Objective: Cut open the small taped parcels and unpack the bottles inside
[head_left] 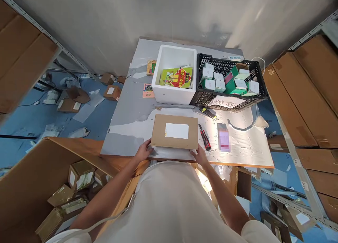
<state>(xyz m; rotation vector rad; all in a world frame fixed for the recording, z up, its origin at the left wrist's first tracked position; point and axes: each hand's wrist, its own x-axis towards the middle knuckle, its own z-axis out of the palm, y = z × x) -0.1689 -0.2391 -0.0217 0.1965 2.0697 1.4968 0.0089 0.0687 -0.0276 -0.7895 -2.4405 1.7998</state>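
A closed brown cardboard box (161, 130) with a white label (176, 131) lies near the front edge of the table. My left hand (144, 150) grips its near left corner, and my right hand (200, 155) grips the near right corner. Part of the fingers of each hand is hidden at the box's sides. Just right of the box lies a red and black box cutter (205, 137). A yellow and black cutter (208, 113) rests farther back, below the black crate. A phone-like item with a blurred purple screen (224, 141) lies to the right.
Behind the box stand a white foam bin (173, 95) with yellow-green packets and a black plastic crate (229, 101) of small cartons. A large open carton (23, 172) holding several parcels is at lower left. Shelves with cartons (293, 98) flank the table (124, 112).
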